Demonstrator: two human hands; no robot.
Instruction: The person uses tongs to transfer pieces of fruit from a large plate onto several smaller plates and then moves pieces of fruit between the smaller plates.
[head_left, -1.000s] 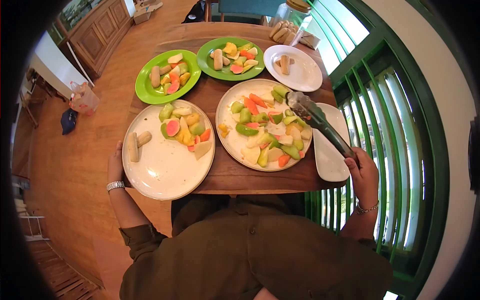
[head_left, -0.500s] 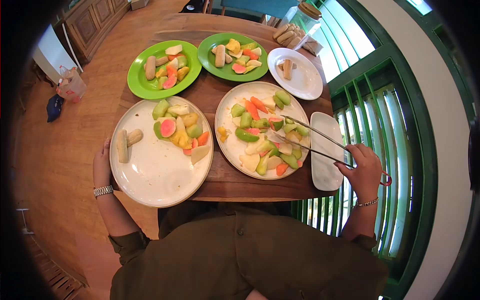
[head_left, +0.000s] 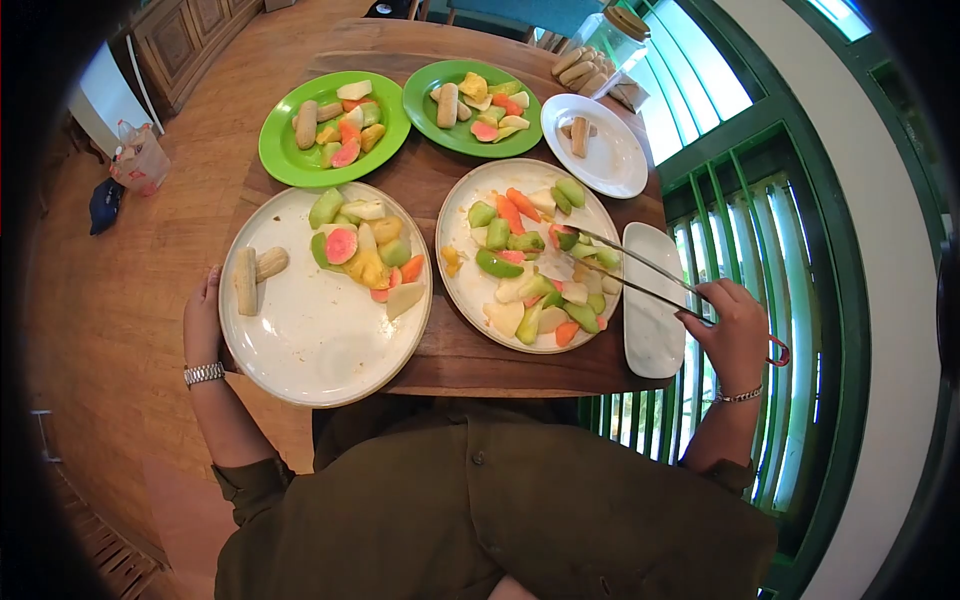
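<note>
My right hand (head_left: 733,335) is closed around long metal tongs (head_left: 650,265) with a red end. Their tips point left, at a pink and green fruit piece (head_left: 562,238) on the right-hand white plate (head_left: 462,308); whether they grip it firmly I cannot tell. Mixed cut fruit covers much of that plate. At the left rim of another large white plate (head_left: 310,350), my left hand (head_left: 203,318) holds the edge, with some fingers hidden. This plate carries two ladyfinger biscuits (head_left: 248,280) on its left and a cluster of cut fruit (head_left: 368,262) on its right.
Two green plates (head_left: 275,155) with fruit and biscuits stand farther back. Beside them is a small white plate (head_left: 625,180) with biscuits. A biscuit jar (head_left: 612,45) stands at the far right. A white oblong dish (head_left: 652,340) lies under the tongs, near the green window bars (head_left: 735,210).
The tongs' tips have come closer together around the pink and green fruit piece. My left hand stays at the plate's rim. The view has shifted slightly.
</note>
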